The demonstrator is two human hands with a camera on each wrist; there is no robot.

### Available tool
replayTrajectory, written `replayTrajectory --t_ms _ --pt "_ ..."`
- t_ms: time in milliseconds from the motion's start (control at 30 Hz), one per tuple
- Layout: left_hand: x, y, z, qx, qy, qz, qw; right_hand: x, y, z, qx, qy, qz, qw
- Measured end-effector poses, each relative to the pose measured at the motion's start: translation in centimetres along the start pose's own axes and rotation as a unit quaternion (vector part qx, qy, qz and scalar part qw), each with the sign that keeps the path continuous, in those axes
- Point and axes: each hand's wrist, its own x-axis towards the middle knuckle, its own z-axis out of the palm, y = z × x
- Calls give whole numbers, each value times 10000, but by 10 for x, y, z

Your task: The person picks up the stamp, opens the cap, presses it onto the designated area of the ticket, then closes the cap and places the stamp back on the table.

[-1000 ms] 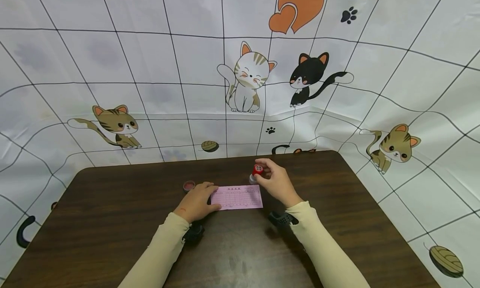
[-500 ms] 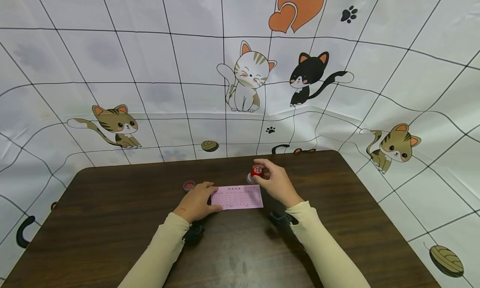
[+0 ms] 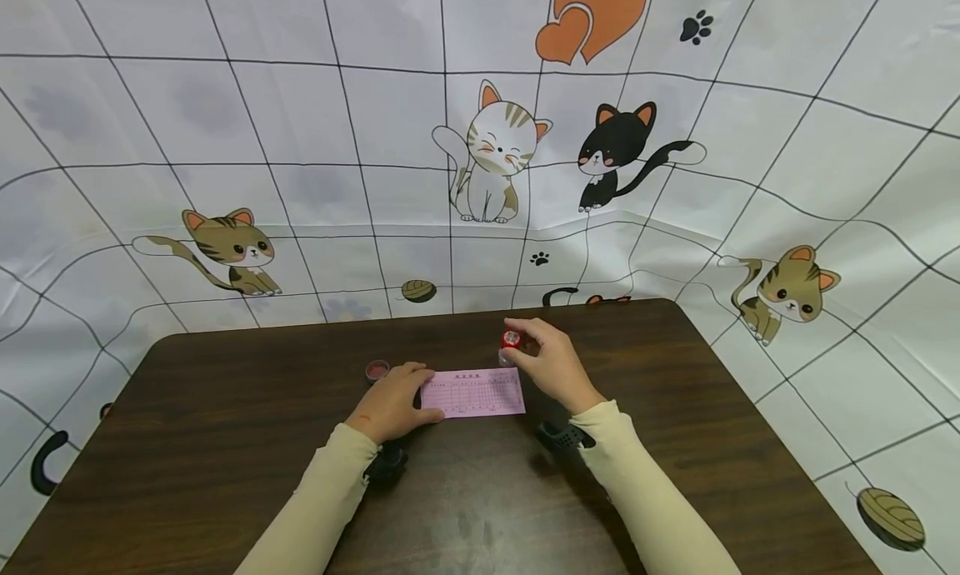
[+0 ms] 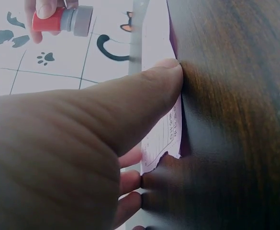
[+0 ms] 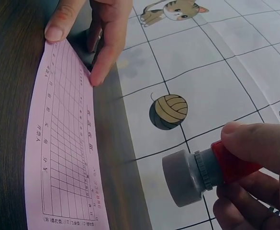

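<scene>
A pink printed receipt slip [image 3: 480, 393] lies on the dark wooden table. My left hand [image 3: 393, 402] rests at its left end, with the thumb on the near edge and the fingers by the far edge. My right hand [image 3: 552, 363] holds a round stamp [image 3: 511, 339] above the table, just beyond the slip's far right corner. Its red part is pinched between thumb and fingers, and the grey end [image 5: 182, 177] points away from the palm in the right wrist view. The slip's left end looks torn in the left wrist view.
A small round container with a reddish inside [image 3: 377, 370], like an ink pad, sits just beyond the left hand. The brown table [image 3: 247, 442] ends close behind the slip. A white curtain [image 3: 360, 183] with cartoon cats hangs behind and to the sides.
The stamp in my right hand has shifted slightly left and its tilt has varied a little. My left hand and the slip stay in place.
</scene>
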Motion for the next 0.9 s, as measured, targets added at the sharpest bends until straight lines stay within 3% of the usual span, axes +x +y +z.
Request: replayTrajectory --t_ms 567,900 --pt "-1 1 -1 36 -51 -43 10000 -1 -2 2 73 -132 291 9995" --pt "-3 1 -2 54 -16 5 10000 -2 0 4 2 -543 387 9978"
